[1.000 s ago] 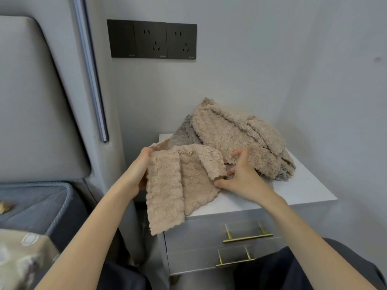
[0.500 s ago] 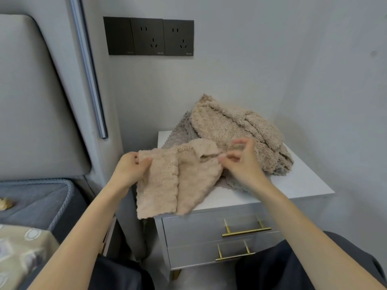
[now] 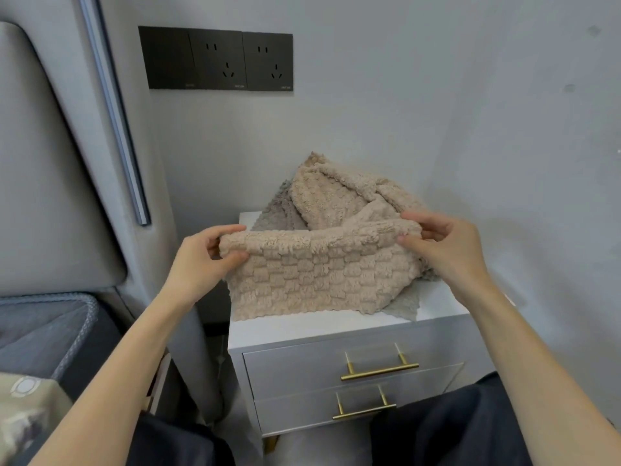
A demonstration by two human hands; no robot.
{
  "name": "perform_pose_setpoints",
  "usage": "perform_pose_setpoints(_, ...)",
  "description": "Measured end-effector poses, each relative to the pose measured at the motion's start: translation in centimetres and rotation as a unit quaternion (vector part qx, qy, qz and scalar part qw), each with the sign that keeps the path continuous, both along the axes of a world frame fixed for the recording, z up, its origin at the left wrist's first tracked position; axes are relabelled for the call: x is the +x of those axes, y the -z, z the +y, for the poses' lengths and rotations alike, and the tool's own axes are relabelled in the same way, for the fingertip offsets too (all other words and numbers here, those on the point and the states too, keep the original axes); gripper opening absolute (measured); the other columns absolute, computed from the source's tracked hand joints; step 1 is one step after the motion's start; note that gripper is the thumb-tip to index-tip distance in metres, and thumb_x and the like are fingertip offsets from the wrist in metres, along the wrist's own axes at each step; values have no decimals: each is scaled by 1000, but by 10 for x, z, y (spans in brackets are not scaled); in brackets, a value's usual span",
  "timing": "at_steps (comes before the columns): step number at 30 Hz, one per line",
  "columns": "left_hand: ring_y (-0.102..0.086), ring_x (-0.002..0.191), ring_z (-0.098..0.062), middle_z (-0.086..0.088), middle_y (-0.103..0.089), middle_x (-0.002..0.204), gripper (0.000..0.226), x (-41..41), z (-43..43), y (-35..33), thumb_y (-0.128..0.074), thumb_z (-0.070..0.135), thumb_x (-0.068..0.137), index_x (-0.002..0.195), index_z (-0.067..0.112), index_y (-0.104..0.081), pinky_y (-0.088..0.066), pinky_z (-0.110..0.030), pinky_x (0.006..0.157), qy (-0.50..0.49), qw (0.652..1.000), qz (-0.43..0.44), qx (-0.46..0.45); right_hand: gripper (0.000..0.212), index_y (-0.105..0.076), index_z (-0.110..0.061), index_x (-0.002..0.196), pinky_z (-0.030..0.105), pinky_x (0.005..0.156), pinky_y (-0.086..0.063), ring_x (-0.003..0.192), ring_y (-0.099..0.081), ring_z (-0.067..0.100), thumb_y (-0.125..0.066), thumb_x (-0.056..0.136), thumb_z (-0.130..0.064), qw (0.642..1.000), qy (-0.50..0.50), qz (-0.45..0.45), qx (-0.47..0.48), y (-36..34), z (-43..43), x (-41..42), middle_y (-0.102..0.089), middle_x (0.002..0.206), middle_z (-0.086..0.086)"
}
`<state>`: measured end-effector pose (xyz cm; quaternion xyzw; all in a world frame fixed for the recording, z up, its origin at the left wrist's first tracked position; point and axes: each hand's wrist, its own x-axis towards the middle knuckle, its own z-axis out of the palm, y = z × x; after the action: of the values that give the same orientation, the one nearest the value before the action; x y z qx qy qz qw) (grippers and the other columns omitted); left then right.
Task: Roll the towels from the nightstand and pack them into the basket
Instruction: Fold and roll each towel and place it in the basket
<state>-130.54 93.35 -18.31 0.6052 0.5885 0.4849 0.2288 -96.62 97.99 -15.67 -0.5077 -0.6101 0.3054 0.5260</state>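
Left grip and right grip each pinch a top corner of towel. Risk: loose hem snags pile at 12 o'clock, dragging it off surface.

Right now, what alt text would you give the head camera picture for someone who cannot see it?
A person's left hand and right hand pinch the top corners of a beige towel, holding it spread over a white nightstand. A heap of towels lies behind it, by the grey wall.
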Motion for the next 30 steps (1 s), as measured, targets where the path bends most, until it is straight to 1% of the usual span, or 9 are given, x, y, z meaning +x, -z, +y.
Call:
perform_pose_setpoints(3,-63,91,-7,9,-68,99,26,4,0,-1,-71,14,83,103,30,-68,-50,-21,82,-60,992,78,79,21,-73,-36,86,7,64,-44,69,-58,-3,-80,75,-19,993,38,-81,75,-1,-5,-1,-70,87,-20)
perform_pose_setpoints(6,-55,98,-12,16,-58,93,19,8,1,-7,-63,14,89,93,32,-63,-40,-6,77,-102,982,79,139,20,-67,-31,87,11,77,-47,88,-60,-2,-73,82,-12,990,23,-66,126,-5,-6,-3,-60,102,-16)
perform_pose_setpoints(8,-55,100,-11,15,-60,95,13,9,0,-13,-57,20,94,92,32,-63,-42,-11,82,-61,988,-39,138,18,-64,-21,95,13,80,-49,97,-60,-1,-64,88,-5,993,-36,36,111,-11,-6,-4,-60,110,-13)
perform_pose_setpoints(12,-64,88,-7,7,-69,94,20,15,-3,-20,-49,36,97,96,24,-64,-54,-23,76,34,967,-241,78,12,-52,-23,94,23,59,-51,70,-61,10,-56,95,-12,978,-91,178,52,-14,-9,-12,-66,77,-5)
perform_pose_setpoints(17,-59,90,-19,-9,-65,100,32,7,6,-4,-48,38,97,100,8,-59,-47,-41,83,-73,991,-115,-12,10,-48,-29,102,29,69,-44,88,-62,17,-56,96,-31,998,-43,23,-45,3,2,-23,-63,101,2)
perform_pose_setpoints(19,-58,86,-25,-14,-64,95,36,0,8,4,-46,37,97,96,4,-59,-44,-38,72,-108,992,8,-63,22,-48,-24,112,24,67,-38,91,-57,15,-56,95,-34,994,-35,-67,-85,14,10,-25,-58,100,-5)
perform_pose_setpoints(23,-54,74,-27,-6,-57,75,32,-2,13,24,-43,35,98,84,7,-51,-33,-34,55,-144,958,226,-101,14,-46,-23,101,28,61,-40,76,-54,17,-57,95,-29,970,-17,-243,16,26,13,-40,-57,82,-6)
perform_pose_setpoints(28,-52,112,-36,-18,-52,126,42,-1,21,41,-44,30,97,133,8,-44,-42,-41,89,-137,941,263,-161,15,-50,-21,93,27,54,-34,60,-49,3,-63,91,-27,939,43,-315,135,33,10,-48,-53,69,-9)
perform_pose_setpoints(30,-52,111,-38,-21,-51,126,49,-3,22,47,-44,36,96,131,1,-41,-43,-40,86,-157,930,263,-204,19,-51,-21,95,24,58,-37,68,-51,1,-67,88,-30,947,68,-282,134,31,6,-44,-55,79,-10)
